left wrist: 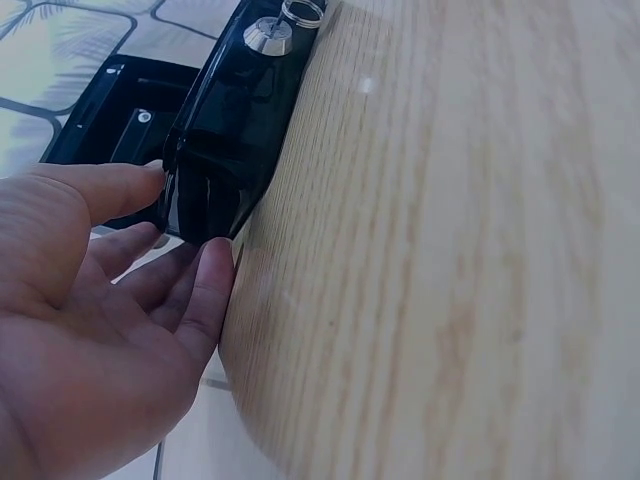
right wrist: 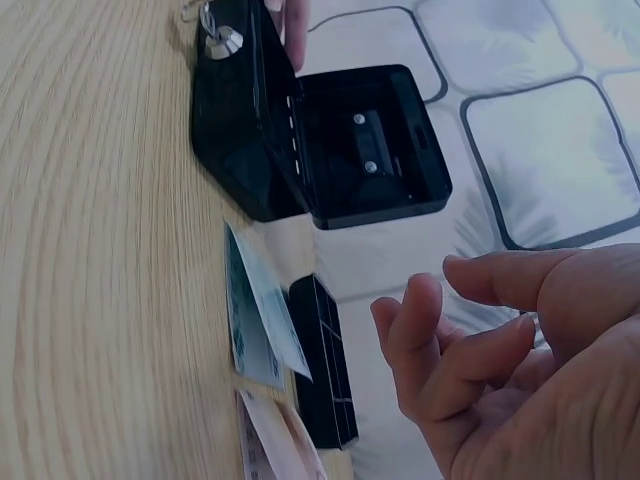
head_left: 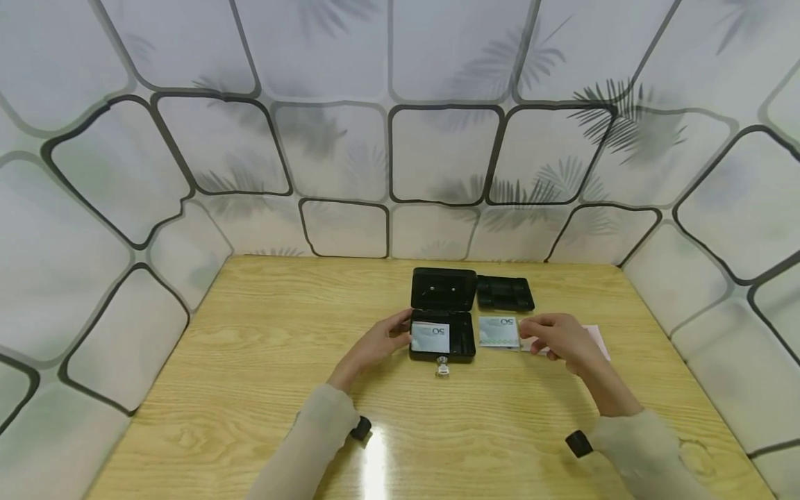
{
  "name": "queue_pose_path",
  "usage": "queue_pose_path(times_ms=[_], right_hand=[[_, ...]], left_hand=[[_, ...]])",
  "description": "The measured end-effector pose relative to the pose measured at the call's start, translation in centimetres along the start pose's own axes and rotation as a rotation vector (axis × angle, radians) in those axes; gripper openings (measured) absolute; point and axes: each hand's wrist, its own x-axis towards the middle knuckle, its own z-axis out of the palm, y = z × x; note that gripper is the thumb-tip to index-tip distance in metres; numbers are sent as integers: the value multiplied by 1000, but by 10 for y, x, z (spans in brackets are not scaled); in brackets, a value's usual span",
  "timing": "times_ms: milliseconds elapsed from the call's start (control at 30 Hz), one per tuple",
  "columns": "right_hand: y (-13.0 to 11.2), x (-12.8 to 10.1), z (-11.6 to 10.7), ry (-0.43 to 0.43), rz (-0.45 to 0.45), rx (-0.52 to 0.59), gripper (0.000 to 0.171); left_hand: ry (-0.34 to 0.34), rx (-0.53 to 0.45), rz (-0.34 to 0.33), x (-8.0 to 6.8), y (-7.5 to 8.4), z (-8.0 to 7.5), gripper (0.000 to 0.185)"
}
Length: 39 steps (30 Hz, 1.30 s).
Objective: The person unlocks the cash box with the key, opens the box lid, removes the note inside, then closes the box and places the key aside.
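A black cash box (head_left: pixel 461 357) stands with its lid (head_left: pixel 443 288) raised. A folded banknote (head_left: pixel 430 338) marked 50 lies in its left part. A key sits in the silver lock (head_left: pixel 442 366) at the front. My left hand (head_left: pixel 381 340) touches the box's left end, its thumb by the rim and the fingers spread along the side (left wrist: pixel 165 220). To the right of the box lies a folded greenish banknote (head_left: pixel 498 332). My right hand (head_left: pixel 559 338) hovers over pinkish notes (head_left: pixel 596 340), fingers loosely bent, nothing between thumb and forefinger (right wrist: pixel 495 340).
Behind the greenish note lies a black compartment tray (head_left: pixel 505 294), to the right of the raised lid. The wood-grain table (head_left: pixel 275 333) meets a patterned curtain (head_left: pixel 340 229) at its back and sides.
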Motion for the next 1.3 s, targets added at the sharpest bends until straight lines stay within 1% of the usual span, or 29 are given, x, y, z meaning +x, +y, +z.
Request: queue_pose_path(times_ms=[300,467,567,800,1100,1300], right_hand=[[-11,12,23,-47,-21,43,44],[-18,17,37,-43,-35,51,39],[-21,22,46,-38,-38,38,36],[-28,28,69,-63,-56,59,33],[-31,39,92,-73,-58,7,27],[-32,44,102,-72,-65,-28,28]], left_hand=[[3,-10,-1,-1,-2,0,59],[9,-10,-6,-1,-1,0,59],[7,-11,-2,-1,0,0,59],[5,-21,1,-2,1,0,59],[8,-15,-5,0,-1,0,60],[5,-13,-1,-1,-1,-1,60]])
